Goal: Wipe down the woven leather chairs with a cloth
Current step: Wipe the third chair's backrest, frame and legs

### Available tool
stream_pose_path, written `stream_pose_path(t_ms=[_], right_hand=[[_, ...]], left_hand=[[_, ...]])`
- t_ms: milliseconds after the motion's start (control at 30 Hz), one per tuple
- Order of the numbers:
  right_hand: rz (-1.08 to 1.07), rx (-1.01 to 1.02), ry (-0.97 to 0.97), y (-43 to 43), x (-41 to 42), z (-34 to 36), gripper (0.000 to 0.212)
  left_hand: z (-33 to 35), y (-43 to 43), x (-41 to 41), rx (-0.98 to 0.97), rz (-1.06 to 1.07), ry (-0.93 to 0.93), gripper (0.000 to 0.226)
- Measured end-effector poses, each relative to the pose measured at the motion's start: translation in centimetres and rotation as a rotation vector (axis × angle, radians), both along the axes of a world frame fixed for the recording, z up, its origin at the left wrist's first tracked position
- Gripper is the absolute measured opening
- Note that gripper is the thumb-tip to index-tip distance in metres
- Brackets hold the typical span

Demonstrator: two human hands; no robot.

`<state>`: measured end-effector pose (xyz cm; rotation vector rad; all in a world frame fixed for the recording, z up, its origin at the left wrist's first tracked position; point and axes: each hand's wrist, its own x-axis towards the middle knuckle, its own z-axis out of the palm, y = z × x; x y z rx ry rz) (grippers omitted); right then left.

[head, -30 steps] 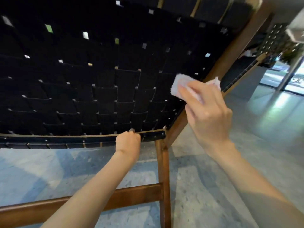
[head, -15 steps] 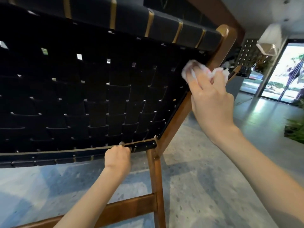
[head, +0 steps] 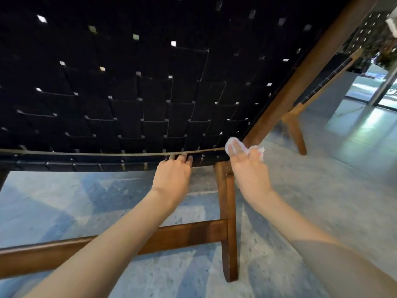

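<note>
A chair with a black woven leather back (head: pixel 150 93) and a brown wooden frame (head: pixel 300 78) fills the upper view, seen from behind. My left hand (head: pixel 173 177) grips the lower edge of the weave, fingers curled over the tan strip. My right hand (head: pixel 249 173) holds a small white cloth (head: pixel 233 145) and presses it against the bottom right corner of the weave, where the back meets the wooden side rail. My fingers cover most of the cloth.
The chair's rear leg (head: pixel 228 222) and a cross rail (head: pixel 107 244) stand on a speckled grey floor (head: pixel 300 201). A second woven chair (head: pixel 320 82) stands further right, with a glass door (head: pixel 384 91) and plants (head: pixel 384 52) behind it.
My right hand has swept the cloth down the right edge of the back, from the top corner to the bottom corner. The left hand stays on the lower edge.
</note>
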<state>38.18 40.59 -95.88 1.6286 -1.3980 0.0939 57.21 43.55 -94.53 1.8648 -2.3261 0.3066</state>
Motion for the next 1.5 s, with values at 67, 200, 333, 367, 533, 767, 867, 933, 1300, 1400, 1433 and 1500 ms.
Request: stream_pose_path(t_ms=[67, 200, 333, 367, 533, 767, 867, 933, 1300, 1400, 1433, 1500], right_hand=[[0.004, 0.1, -0.066, -0.2, 0.6, -1.9, 0.063], [0.077, 0.261, -0.303, -0.5, 0.8, -3.0, 0.083], [0.274, 0.301, -0.617, -1.0, 1.0, -3.5, 0.066], [0.347, 0.333, -0.759, -0.9, 1.3, -3.4, 0.064], [0.653, 0.321, -1.147, 1.7, 4.3, -4.8, 0.051], [0.602, 0.218, -1.058, 1.0, 5.9, -13.5, 0.054], [0.527, 0.061, -1.183, -1.8, 6.2, -13.6, 0.05], [0.474, -0.026, -1.205, -3.7, 6.5, -13.4, 0.048], [0.326, -0.198, -1.521, -8.2, 10.9, -14.6, 0.044], [0.33, -0.244, -1.613, -8.2, 11.9, -14.3, 0.038], [0.35, -0.253, -1.65, -8.1, 12.1, -14.3, 0.035], [0.401, -0.274, -1.691, -7.9, 12.7, -14.4, 0.036]], left_hand=[[-1.0, 0.2, 0.4, -0.002, -0.011, -0.019, 0.063], [-3.3, 0.8, 1.6, -0.057, -0.082, -0.068, 0.067], [-6.1, 1.6, 3.4, -0.113, -0.176, -0.033, 0.068], [-6.9, 1.9, 3.8, -0.102, -0.183, -0.013, 0.068], [-11.1, 2.8, 6.0, 0.127, -0.06, 0.155, 0.063], [-15.1, 2.7, 9.0, 0.283, 0.079, 0.245, 0.055], [-17.3, 2.8, 9.7, 0.318, 0.108, 0.266, 0.052], [-19.1, 3.2, 9.9, 0.298, 0.112, 0.223, 0.057], [-20.6, 3.6, 10.9, 0.204, 0.017, 0.309, 0.073], [-20.6, 3.6, 11.5, 0.214, -0.019, 0.338, 0.072], [-20.6, 3.6, 11.8, 0.223, -0.031, 0.346, 0.074], [-20.5, 3.7, 12.5, 0.237, -0.047, 0.364, 0.076]])
